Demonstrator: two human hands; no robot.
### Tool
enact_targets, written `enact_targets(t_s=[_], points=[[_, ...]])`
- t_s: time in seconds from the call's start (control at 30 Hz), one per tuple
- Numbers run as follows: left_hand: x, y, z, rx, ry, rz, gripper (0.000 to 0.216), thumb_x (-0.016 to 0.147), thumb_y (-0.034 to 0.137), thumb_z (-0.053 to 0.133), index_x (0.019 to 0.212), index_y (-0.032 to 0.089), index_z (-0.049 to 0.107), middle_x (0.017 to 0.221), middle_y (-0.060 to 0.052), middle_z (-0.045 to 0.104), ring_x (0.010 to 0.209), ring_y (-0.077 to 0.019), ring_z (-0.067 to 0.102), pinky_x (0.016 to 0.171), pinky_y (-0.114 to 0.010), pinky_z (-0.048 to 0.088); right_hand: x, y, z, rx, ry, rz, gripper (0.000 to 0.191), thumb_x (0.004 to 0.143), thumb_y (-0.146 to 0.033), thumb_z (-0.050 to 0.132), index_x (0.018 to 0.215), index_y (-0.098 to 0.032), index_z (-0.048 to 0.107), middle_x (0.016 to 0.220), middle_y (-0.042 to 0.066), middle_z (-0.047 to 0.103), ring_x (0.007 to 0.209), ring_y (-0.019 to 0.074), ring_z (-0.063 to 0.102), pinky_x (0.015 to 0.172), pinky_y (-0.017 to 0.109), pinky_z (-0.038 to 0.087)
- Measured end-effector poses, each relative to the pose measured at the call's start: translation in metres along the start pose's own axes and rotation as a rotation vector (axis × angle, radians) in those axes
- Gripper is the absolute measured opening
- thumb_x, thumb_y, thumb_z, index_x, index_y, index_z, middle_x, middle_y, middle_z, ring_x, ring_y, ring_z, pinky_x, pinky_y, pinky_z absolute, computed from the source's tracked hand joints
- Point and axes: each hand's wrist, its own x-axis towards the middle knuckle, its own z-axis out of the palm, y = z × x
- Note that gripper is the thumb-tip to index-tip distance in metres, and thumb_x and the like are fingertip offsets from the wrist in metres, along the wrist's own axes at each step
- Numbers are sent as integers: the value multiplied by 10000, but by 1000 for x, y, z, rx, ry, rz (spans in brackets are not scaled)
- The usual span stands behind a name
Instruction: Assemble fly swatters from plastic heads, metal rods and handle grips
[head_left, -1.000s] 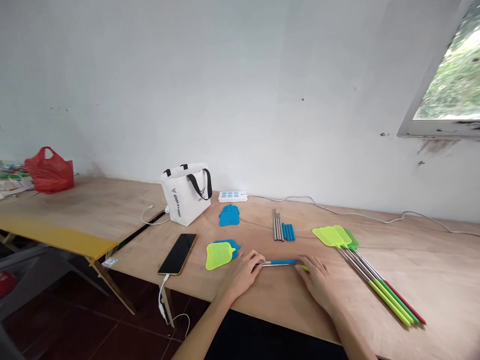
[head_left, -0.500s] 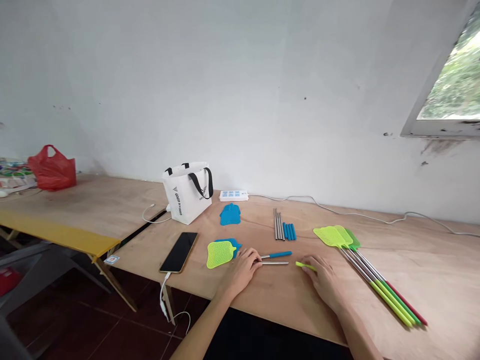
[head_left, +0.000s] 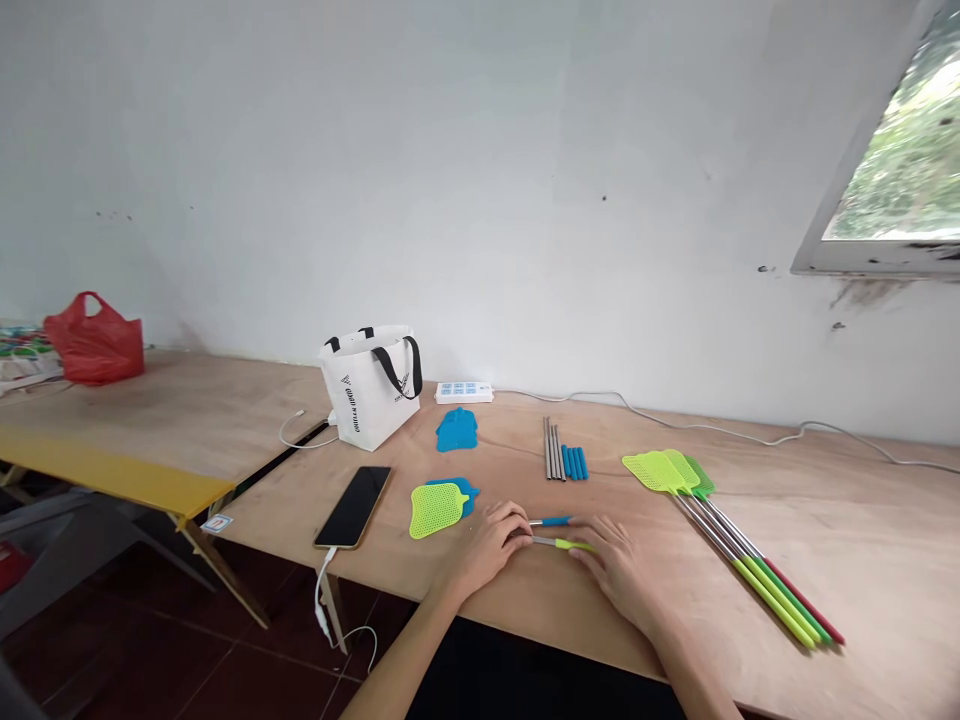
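My left hand point(head_left: 499, 535) is closed around the near end of a thin metal rod point(head_left: 544, 541). At the rod's right end sits a yellow-green handle grip point(head_left: 576, 545), pinched by the fingers of my right hand point(head_left: 615, 555). Just behind lies a second rod with a blue handle grip point(head_left: 555, 521), partly covered by both hands. Left of my left hand, a yellow-green fly swatter head point(head_left: 435, 511) overlaps a blue swatter head point(head_left: 466, 490). Farther back are more blue swatter heads point(head_left: 457, 430), several bare metal rods point(head_left: 553, 450) and several loose blue grips point(head_left: 575, 462).
Assembled fly swatters point(head_left: 739, 540) lie fanned on the right. A phone point(head_left: 354, 507) with a white cable lies at the left edge, near a white bag point(head_left: 371, 390). A power strip point(head_left: 464, 392) stands by the wall. A red bag point(head_left: 96, 340) is on another table.
My right hand has moved left with the yellow-green grip, which now meets the end of the rod in my left hand. The view has shifted slightly.
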Motion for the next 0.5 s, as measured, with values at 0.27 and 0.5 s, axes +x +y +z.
enact_targets(t_s=[0.27, 0.5], points=[[-1, 9, -6, 88, -39, 22, 44, 957, 287, 656, 948, 259, 689, 1184, 14, 652, 1096, -199, 604, 962, -334, 459, -4, -11, 2, -77, -3, 49, 251, 1008, -411, 517, 1186, -343, 680, 1462, 11, 561, 1303, 264, 543, 1062, 473, 454], [-2, 10, -4, 168, 12, 1, 177, 948, 176, 572, 1057, 282, 662, 1254, 22, 654, 1173, -210, 578, 1046, -383, 432, -3, -4, 6, -95, 18, 54, 276, 1034, -405, 456, 1218, -359, 657, 1323, 18, 649, 1245, 240, 587, 1100, 497, 398]])
